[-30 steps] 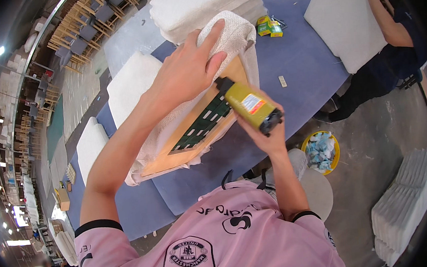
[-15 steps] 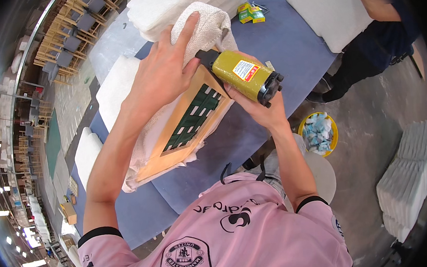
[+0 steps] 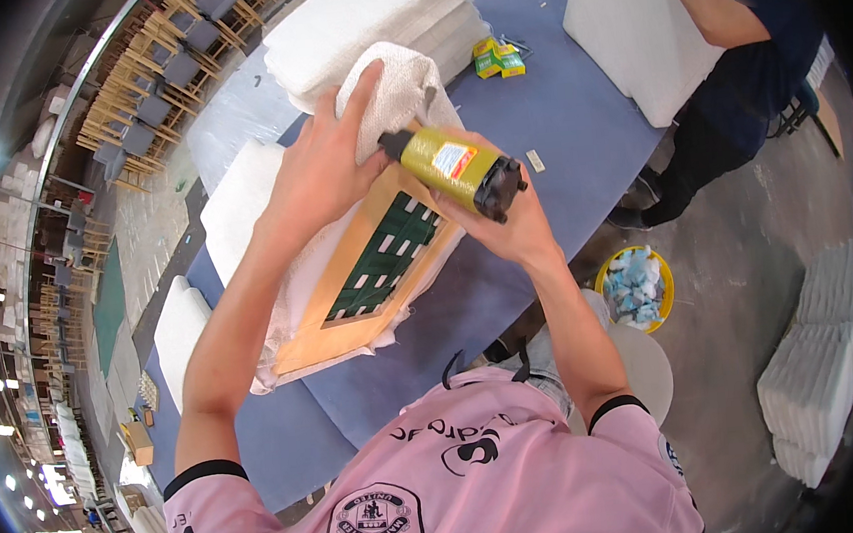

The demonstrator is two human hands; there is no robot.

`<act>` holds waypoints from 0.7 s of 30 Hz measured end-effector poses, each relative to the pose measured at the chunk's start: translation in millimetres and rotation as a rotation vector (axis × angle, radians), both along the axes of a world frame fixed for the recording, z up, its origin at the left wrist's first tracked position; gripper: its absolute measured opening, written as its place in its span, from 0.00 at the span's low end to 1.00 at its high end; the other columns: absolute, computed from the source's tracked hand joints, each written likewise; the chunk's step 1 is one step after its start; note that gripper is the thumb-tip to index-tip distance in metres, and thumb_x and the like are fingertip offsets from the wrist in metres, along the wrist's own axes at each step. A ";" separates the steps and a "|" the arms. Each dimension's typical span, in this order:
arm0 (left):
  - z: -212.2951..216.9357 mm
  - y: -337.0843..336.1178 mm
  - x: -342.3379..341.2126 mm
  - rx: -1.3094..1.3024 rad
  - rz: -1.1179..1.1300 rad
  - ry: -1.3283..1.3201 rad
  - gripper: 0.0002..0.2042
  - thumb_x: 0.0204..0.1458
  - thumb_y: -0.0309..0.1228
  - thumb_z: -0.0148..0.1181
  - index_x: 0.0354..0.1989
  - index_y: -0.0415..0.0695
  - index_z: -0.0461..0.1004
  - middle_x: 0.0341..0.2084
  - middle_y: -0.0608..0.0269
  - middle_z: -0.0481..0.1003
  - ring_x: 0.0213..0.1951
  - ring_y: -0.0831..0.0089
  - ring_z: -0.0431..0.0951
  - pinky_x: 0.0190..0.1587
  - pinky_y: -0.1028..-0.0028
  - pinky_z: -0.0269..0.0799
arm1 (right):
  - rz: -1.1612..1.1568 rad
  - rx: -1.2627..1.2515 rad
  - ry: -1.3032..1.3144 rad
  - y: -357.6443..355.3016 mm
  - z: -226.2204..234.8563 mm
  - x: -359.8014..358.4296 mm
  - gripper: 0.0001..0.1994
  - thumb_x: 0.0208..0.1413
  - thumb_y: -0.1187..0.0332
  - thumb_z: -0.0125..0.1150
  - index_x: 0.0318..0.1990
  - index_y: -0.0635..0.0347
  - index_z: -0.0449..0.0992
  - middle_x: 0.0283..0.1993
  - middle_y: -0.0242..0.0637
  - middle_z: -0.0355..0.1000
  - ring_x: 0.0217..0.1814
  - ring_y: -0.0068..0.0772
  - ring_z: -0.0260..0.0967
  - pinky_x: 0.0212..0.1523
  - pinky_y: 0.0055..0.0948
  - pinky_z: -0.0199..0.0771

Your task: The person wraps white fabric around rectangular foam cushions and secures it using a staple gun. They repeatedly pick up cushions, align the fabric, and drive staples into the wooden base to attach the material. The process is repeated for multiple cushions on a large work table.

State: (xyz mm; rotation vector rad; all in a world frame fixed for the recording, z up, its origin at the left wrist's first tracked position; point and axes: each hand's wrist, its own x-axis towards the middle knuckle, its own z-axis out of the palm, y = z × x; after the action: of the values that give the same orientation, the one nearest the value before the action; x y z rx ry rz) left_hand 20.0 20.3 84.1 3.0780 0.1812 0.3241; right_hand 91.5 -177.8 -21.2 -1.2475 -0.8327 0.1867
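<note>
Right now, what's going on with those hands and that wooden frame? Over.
Left hand pressing white fabric onto wooden seat frame. Right hand gripping yellow staple gun, nose at the frame's top edge. Nothing blocking.

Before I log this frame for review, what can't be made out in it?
All in the head view:
- Stapler tip: hidden where it meets the seat frame edge.
- Right hand fingers: wrapped behind the stapler.
- Fabric under the left hand: covered by the palm.
- Yellow bucket contents: too small to tell.
- Co-worker: cut off by the dark rim.
</note>
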 end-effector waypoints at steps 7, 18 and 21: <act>-9.8 20.8 5.2 -0.005 0.064 -0.032 0.52 0.49 0.34 0.74 0.80 0.68 0.45 0.66 0.35 0.64 0.59 0.35 0.75 0.57 0.49 0.78 | -0.023 -0.028 0.063 26.0 -15.2 -14.2 0.30 0.49 0.79 0.74 0.62 0.65 0.75 0.54 0.43 0.81 0.54 0.27 0.77 0.60 0.28 0.73; 12.1 65.7 -4.0 -0.868 0.173 0.401 0.43 0.70 0.66 0.31 0.78 0.39 0.54 0.77 0.45 0.53 0.78 0.56 0.54 0.78 0.65 0.47 | -0.085 -0.048 -0.222 10.0 -29.7 -74.7 0.32 0.50 0.74 0.73 0.65 0.66 0.73 0.57 0.50 0.80 0.58 0.41 0.80 0.61 0.31 0.74; 2.5 59.4 -10.5 -0.845 0.066 0.235 0.41 0.72 0.63 0.28 0.78 0.40 0.54 0.74 0.40 0.61 0.76 0.52 0.58 0.76 0.63 0.51 | -0.106 -0.037 -0.214 12.8 -20.9 -75.1 0.32 0.48 0.74 0.73 0.65 0.63 0.73 0.54 0.49 0.80 0.55 0.48 0.81 0.56 0.33 0.77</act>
State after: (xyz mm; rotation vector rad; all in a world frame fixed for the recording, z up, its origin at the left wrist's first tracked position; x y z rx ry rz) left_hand 9.6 79.7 86.6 2.2602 0.3260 -0.1041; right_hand 16.4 -165.0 -42.2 -1.3587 -0.9469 -0.0175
